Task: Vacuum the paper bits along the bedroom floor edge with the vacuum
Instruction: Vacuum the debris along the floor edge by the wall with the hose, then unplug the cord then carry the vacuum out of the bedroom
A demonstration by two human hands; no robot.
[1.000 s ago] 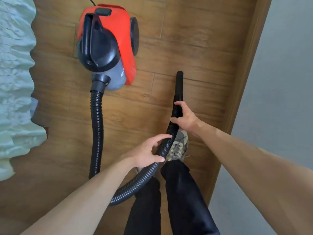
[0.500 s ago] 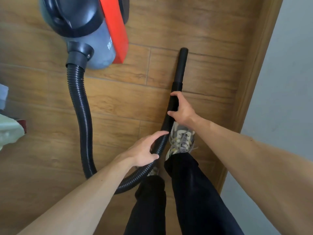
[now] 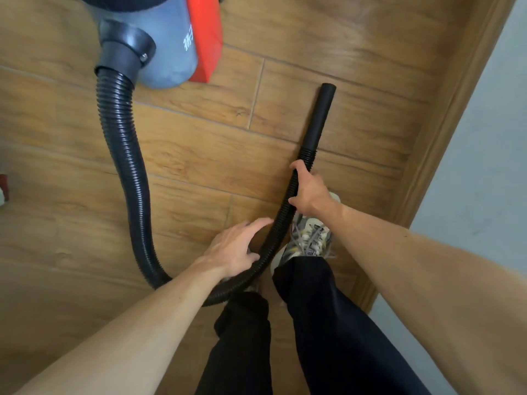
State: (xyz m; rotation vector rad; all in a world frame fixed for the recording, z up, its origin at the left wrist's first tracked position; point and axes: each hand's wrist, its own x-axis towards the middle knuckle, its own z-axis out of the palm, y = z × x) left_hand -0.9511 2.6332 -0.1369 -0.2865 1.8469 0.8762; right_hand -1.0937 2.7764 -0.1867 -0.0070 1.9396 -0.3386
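Fingers (image 3: 256,225) of left hand (image 3: 232,250) lay loosely spread, tips touching black hose (image 3: 127,166), which looped down from red-grey vacuum (image 3: 171,52) at top left. Right hand (image 3: 310,192) gripped hose just behind nozzle (image 3: 320,118), which pointed along wood floor (image 3: 199,155) near baseboard (image 3: 433,155).

Home rm, wood-plank floor (image 3: 199,155), wooden skirting (image 3: 450,115) w/ pale wall (image 3: 484,195), household canister vac (image 3: 171,52)
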